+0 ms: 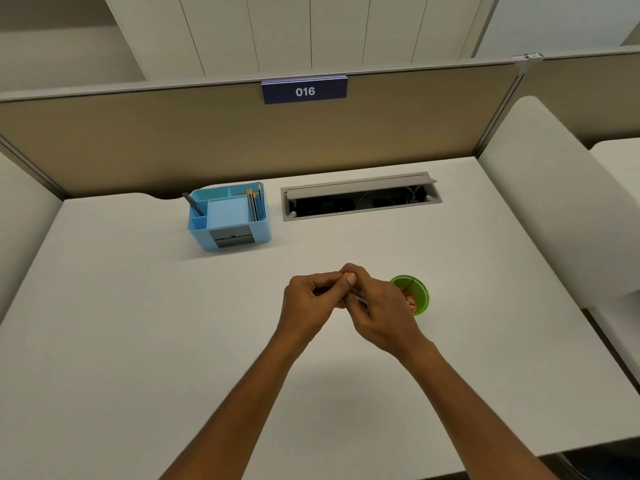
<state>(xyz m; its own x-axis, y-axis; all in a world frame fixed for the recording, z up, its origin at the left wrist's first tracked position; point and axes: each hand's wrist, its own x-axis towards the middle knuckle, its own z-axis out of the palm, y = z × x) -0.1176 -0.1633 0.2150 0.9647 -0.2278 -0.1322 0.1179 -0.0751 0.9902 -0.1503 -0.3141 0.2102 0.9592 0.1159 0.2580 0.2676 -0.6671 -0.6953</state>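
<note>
Both hands meet above the middle of the white desk. My left hand and my right hand have curled fingers and together pinch a small orange thing, mostly hidden between the fingertips. What it is cannot be told. Just right of my right hand stands a small green cup with pale orange-pink bits inside, partly hidden by that hand.
A light blue desk organiser with pencils, a dark pen and a note pad stands at the back left. To its right an open grey cable tray is set into the desk. A beige partition with a "016" sign closes the back.
</note>
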